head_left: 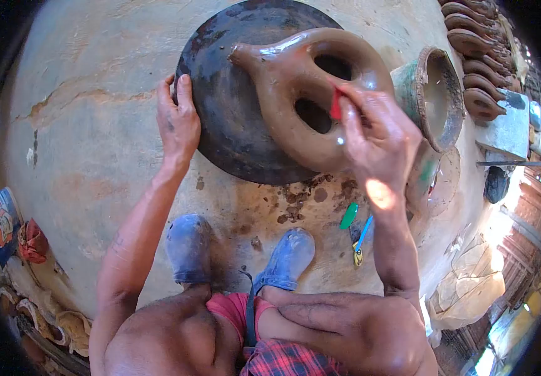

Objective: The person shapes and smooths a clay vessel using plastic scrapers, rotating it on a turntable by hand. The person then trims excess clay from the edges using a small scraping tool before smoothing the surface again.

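Observation:
A wet brown clay piece [283,94] with two oval openings and a short pointed spout lies on a round dark wheel disc [220,106]. My left hand [180,122] rests at the disc's left edge, fingers apart, holding nothing. Pinched in my right hand [380,135] is a small red scraper [335,103], which touches the clay beside the lower opening. The palm side of my right hand is hidden.
A bucket [414,94] of murky liquid stands right of the disc. Stacked clay pieces [471,37] line the upper right. A green tool [349,215] and a blue-and-yellow tool [363,241] lie on the floor near my feet. At the far left is a printed bag [0,225].

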`<state>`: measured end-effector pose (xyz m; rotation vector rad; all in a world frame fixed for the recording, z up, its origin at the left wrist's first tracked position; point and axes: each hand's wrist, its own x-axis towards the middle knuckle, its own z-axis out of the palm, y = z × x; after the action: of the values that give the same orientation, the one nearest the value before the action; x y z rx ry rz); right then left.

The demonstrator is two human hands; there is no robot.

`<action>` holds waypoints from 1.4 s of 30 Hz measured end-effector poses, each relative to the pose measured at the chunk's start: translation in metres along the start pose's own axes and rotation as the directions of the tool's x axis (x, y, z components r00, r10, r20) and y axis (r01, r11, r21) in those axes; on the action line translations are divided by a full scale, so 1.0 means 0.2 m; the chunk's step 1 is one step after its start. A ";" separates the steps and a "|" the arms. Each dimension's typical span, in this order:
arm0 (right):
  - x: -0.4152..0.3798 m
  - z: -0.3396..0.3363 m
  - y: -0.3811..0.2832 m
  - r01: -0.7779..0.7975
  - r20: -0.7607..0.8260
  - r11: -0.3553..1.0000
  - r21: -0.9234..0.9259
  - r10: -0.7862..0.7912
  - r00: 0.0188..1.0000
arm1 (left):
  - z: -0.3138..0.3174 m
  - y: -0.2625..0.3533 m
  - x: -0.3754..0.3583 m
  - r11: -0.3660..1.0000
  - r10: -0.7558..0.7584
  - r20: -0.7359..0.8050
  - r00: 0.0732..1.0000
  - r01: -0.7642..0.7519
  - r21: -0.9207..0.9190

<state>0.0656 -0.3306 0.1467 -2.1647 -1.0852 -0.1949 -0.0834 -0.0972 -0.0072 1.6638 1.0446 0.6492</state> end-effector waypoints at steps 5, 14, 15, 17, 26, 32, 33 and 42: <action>-0.06 0.16 -0.06 -0.008 -0.011 0.992 -0.123 0.007 1.000 | 0.00 0.01 -0.08 0.999 -0.029 -0.014 0.999 0.028 -0.041; -0.09 0.24 -0.07 0.059 0.006 0.967 -0.247 -0.059 0.998 | 0.00 0.00 -0.11 0.995 -0.069 0.016 0.997 0.070 -0.071; -0.09 0.24 -0.07 0.082 0.036 0.971 -0.225 -0.076 0.996 | 0.00 0.00 -0.11 0.995 -0.072 0.013 0.997 0.073 -0.070; -0.09 0.24 -0.09 0.108 0.069 0.974 -0.198 -0.096 0.993 | 0.00 0.00 -0.10 0.994 -0.064 0.024 0.998 0.066 -0.092; 0.00 0.04 -0.02 0.174 0.400 0.983 0.062 -0.184 0.898 | -0.01 0.07 -0.09 1.000 0.008 0.020 1.000 -0.008 -0.015; -0.01 0.10 0.01 0.188 0.187 0.979 -0.077 -0.172 0.967 | 0.00 -0.01 -0.06 0.999 -0.036 -0.009 0.999 0.035 -0.025; -0.02 0.12 0.00 0.187 0.185 0.979 -0.076 -0.170 0.968 | 0.00 0.01 -0.06 0.999 -0.034 -0.008 0.999 0.034 -0.023; -0.02 0.06 -0.02 0.263 0.426 0.964 0.050 -0.258 0.867 | -0.01 -0.01 0.05 0.998 -0.017 0.054 0.998 0.021 -0.060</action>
<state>0.0574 -0.3233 0.1379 -2.1143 -1.6318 0.1699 -0.0811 -0.0864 -0.0093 1.6080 0.9922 0.6152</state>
